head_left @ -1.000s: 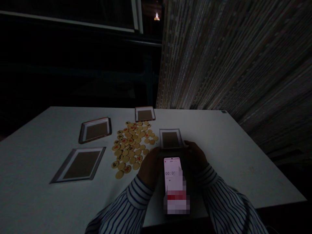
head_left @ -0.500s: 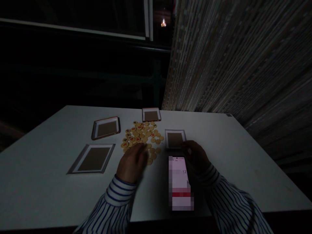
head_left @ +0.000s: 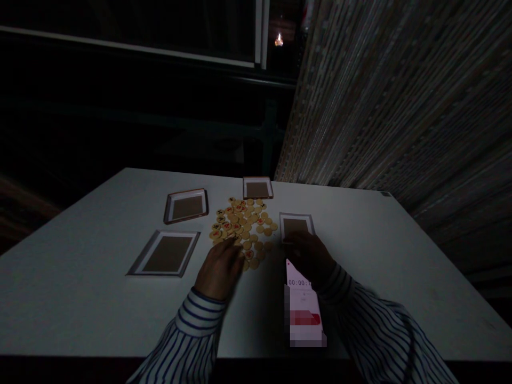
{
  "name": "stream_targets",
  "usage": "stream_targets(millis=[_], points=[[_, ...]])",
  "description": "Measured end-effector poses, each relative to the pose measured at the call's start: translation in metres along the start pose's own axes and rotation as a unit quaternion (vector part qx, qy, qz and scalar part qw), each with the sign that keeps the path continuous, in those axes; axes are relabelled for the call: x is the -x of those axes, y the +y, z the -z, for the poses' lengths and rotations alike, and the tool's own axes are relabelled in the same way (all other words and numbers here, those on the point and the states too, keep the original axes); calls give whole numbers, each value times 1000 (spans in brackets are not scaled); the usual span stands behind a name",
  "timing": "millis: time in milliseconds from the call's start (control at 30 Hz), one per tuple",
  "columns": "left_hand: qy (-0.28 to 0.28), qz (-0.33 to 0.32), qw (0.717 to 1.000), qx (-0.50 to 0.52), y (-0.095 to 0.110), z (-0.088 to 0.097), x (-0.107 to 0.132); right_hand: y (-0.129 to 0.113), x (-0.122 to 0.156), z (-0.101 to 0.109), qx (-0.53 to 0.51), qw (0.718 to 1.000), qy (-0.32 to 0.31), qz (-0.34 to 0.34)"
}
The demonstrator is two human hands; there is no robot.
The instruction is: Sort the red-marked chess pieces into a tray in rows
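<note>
- Four trays are sitting around a heap of round yellow discs (head_left: 244, 226) on the far middle of the desk (head_left: 80, 288). A left tray (head_left: 186, 206) and a small tray (head_left: 258, 188) are lying toward the far edge. A right tray (head_left: 296, 226) is sitting just beside the heap, and a large tray (head_left: 167, 254) is lying nearer on the left.
- I am watching the left hand (head_left: 218, 266) resting at the heap's near edge, its fingers reaching down onto the discs there. In this dim light I cannot tell whether they are pinching one.
- The right hand (head_left: 310, 256) is lying between the right tray and the far end of the phone (head_left: 304, 304). Its fingers are showing too dark for me to tell whether they are gripping or loose.
- The phone is glowing close to the desk's near edge, right of the middle, between two striped sleeves (head_left: 192, 330).
</note>
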State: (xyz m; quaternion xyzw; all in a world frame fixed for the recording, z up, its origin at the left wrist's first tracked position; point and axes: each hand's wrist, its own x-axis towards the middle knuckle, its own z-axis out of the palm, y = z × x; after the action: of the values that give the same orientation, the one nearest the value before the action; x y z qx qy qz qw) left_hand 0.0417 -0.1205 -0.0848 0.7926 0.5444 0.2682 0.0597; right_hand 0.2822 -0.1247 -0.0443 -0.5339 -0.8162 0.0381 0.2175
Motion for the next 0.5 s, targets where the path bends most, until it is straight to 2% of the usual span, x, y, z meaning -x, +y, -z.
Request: stream_targets(millis=[300, 500], points=[[-35, -22, 998, -55, 6, -5, -3, -17, -14, -8, 31, 995, -79, 55], [-29, -10, 997, -68, 11, -7, -6, -28, -25, -18, 63, 987, -132, 64]])
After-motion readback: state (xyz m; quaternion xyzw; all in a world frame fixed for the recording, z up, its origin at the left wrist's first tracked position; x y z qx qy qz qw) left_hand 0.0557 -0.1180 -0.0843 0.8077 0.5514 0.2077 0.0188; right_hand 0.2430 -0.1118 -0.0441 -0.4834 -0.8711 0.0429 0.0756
